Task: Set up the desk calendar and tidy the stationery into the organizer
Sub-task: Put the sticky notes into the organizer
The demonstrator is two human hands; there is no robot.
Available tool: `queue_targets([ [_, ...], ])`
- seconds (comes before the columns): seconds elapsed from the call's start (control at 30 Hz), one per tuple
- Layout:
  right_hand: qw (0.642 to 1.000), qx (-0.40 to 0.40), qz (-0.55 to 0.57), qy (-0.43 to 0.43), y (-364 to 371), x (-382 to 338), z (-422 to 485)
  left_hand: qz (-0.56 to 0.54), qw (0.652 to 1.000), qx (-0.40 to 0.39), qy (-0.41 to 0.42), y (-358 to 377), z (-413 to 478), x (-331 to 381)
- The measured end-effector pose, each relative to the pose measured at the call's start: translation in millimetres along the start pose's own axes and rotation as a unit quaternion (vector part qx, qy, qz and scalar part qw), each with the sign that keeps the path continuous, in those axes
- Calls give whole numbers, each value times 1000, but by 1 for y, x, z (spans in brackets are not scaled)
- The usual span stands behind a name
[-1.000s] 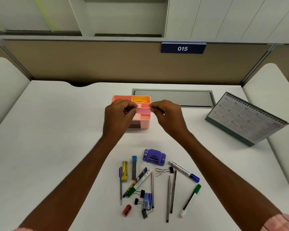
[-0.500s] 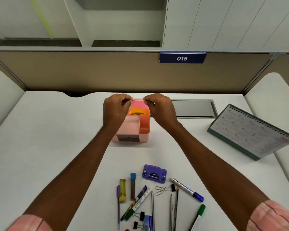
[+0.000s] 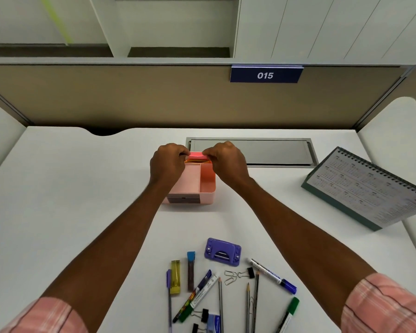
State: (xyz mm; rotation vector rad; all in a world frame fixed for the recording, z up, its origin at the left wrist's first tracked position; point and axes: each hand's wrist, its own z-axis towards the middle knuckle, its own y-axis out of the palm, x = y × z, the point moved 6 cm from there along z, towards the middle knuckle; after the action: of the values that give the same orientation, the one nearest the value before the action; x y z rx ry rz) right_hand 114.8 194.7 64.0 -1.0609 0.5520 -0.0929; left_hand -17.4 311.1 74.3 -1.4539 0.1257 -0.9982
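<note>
White "015" reads plainly on the blue plate (image 3: pixel 265 75) at twelve o'clock, but the print on the desk calendar (image 3: pixel 368 188), propped at three o'clock on the worktop (image 3: pixel 70 188), is too small to read. At the centre, the left hand (image 3: pixel 168 162) and right hand (image 3: pixel 226 162) each hold one end of a pink sticky-note pad (image 3: pixel 197 154) in a pinching grip, fingertips hidden behind the knuckles. The pad sits just over the rear compartment of the pink organizer (image 3: pixel 192 181), whose nine o'clock side the left hand covers, and the loose pens (image 3: pixel 203 293) at six o'clock are cut off by the frame.
</note>
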Motion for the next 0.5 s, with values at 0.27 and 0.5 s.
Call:
queue_targets([
  [0.27, 999, -23, -32, -34, 14, -4, -4, 42, 998, -34, -26, 18, 7, -8],
  [0.5, 995, -62, -64, -35, 22, -5, -5, 58, 995, -64, -47, 21, 3, -8],
])
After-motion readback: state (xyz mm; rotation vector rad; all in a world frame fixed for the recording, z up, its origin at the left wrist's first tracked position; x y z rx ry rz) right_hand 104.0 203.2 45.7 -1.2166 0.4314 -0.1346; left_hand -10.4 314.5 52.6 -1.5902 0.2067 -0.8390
